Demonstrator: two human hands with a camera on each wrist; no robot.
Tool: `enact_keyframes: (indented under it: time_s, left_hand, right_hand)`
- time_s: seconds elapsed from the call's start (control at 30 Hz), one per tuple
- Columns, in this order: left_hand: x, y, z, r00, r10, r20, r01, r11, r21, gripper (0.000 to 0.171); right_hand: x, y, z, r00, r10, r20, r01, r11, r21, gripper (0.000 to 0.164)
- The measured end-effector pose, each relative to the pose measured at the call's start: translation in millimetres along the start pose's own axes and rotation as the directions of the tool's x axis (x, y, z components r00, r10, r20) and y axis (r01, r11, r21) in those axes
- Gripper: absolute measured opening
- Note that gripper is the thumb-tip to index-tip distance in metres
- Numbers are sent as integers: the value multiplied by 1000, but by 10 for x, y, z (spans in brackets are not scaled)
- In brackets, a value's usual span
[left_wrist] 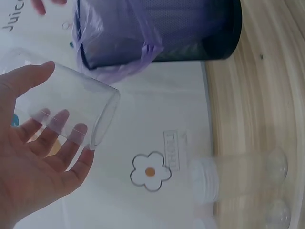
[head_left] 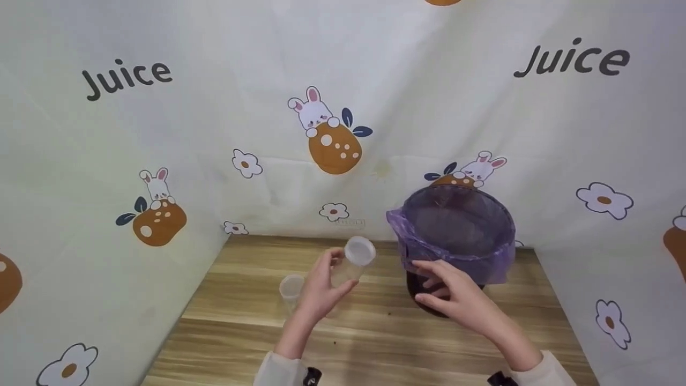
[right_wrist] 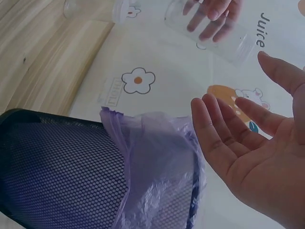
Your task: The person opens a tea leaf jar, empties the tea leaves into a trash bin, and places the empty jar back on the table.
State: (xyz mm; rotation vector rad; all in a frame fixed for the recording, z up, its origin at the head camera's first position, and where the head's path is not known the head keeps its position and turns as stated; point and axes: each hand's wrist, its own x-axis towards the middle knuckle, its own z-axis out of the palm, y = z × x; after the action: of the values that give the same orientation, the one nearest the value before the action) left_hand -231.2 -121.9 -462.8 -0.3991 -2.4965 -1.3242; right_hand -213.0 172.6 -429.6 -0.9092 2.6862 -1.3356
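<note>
My left hand (head_left: 321, 287) grips a clear plastic jar (left_wrist: 71, 93) with a white lid (head_left: 360, 251), held up off the table. Thumb and fingers wrap its sides, and the jar tilts in the left wrist view. My right hand (head_left: 455, 292) is raised with loosely bent fingers and nothing in them, in front of the black mesh bin (right_wrist: 62, 167). A purple bag (head_left: 501, 265) lines that bin and folds over its rim. In the right wrist view, the fingers of the right hand (right_wrist: 257, 143) appear beside the bag, apparently apart from it.
Another clear lidded jar (head_left: 292, 289) stands on the wood-grain table (head_left: 236, 343), left of my left hand. The left wrist view shows two standing jars, the nearer one (left_wrist: 243, 176) whole. Printed cloth walls (head_left: 257, 69) enclose the table at the back and both sides.
</note>
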Motion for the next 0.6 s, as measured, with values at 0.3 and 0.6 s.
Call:
enact_keyframes:
  time_s: [0.3,0.6]
  left_hand:
    - [85,-170,-387,984,-94,-152,84,994,-72,63]
    - [36,-475,-630,947,-163,-276,152,987,-62,65]
  right_hand:
    - [-99,82,-91,1000,6,-14,-6,1000,-23,57]
    - [-196,143,-167,999,26,-33,-26,1000,-16,51]
